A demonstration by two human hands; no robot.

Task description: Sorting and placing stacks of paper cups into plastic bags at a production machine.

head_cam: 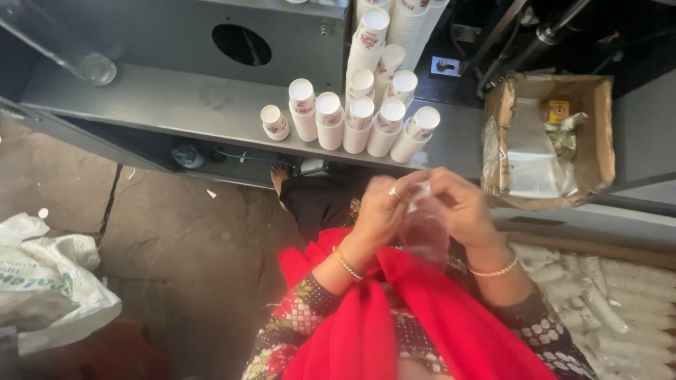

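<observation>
Both my hands meet in front of my chest, gripping a thin clear plastic bag (425, 226) between them. My left hand (381, 208), with a ring and a gold bangle, pinches the bag's upper left edge. My right hand (461, 204), with a bead bracelet, holds the bag's upper right side. The bag hangs down over my red scarf. Just beyond my hands, several stacks of white paper cups (360, 112) with red print stand on a grey metal shelf (176, 105).
A cardboard box (598, 134) with clear plastic bags and a small yellow item sits at the right. Bagged cup stacks (598, 295) lie at lower right. A white sack (49, 281) rests on the stone floor at left. A grey machine panel with a round hole (241, 44) stands behind the shelf.
</observation>
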